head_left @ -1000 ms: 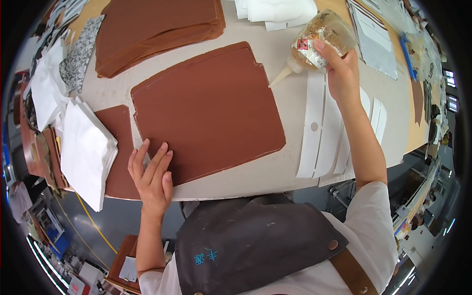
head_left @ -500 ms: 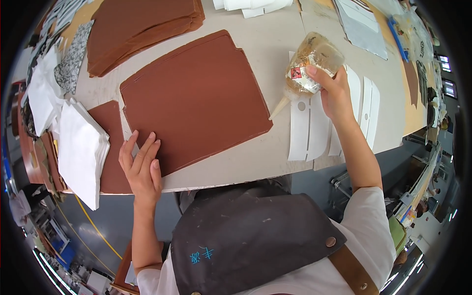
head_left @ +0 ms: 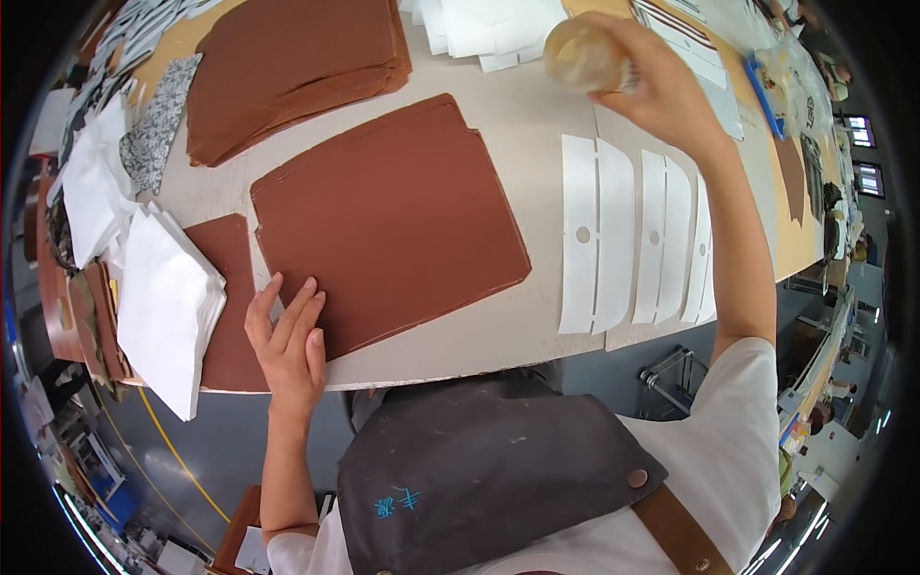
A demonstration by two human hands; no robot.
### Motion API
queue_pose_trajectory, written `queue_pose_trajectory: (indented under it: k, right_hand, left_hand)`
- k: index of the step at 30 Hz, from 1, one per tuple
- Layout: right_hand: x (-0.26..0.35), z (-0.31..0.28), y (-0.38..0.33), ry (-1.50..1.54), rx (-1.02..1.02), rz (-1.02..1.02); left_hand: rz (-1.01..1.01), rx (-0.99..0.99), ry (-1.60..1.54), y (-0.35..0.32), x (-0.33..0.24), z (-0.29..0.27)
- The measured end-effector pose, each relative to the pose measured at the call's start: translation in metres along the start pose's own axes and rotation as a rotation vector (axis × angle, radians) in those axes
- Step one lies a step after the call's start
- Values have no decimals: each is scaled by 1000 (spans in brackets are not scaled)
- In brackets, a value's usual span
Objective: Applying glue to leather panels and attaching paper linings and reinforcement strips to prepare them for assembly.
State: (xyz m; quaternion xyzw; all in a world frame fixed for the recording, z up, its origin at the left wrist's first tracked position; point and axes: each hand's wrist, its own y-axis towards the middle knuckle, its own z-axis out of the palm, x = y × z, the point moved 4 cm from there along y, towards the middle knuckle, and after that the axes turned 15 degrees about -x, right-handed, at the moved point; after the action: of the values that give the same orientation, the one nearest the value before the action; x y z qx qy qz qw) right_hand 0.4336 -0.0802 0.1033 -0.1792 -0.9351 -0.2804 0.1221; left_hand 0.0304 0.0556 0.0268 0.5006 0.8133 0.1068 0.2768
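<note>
A reddish-brown leather-like panel (head_left: 393, 220) lies flat on the table in front of me, with a thin line running just inside its edges. My left hand (head_left: 292, 340) rests at its near left corner, fingers stretched out over the edge and nothing in the grip. Far right of the panel, my right hand (head_left: 661, 86) holds a translucent, yellowish squeeze bottle (head_left: 582, 53) up over the table. The bottle is blurred, with its rounded end toward me; its nozzle is hidden. Beneath the panel's left side, another brown piece (head_left: 222, 316) partly shows.
A thick stack of brown pieces (head_left: 297, 72) lies at the far left. White folded sheets (head_left: 168, 297) overhang the near left table edge. White slotted pieces (head_left: 599, 235) lie to the right, with more white sheets (head_left: 489, 29) at the back and a blue strip (head_left: 764, 96) at far right.
My right hand has lifted the bottle off the panel's right corner and carried it to the far side, turning it. My left hand stays at the panel's corner.
</note>
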Motion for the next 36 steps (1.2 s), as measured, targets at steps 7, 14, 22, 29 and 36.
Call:
queue_pose_trajectory:
  k: [7, 14, 22, 29, 36]
  right_hand:
    - [-12, 38, -3, -176, 255, -155]
    - [130, 74, 22, 221, 73, -178]
    - [283, 165, 3, 641, 220, -384]
    - [310, 192, -3, 638, 256, -342]
    - [312, 205, -4, 687, 357, -159]
  left_hand:
    - [-178, -344, 111, -1, 20, -31]
    - [-293, -430, 356, -15, 71, -61]
    - [-150, -458, 192, -7, 80, -57]
    - [-837, -539, -268, -9, 103, -63]
    - [-251, -393, 9, -2, 90, -59]
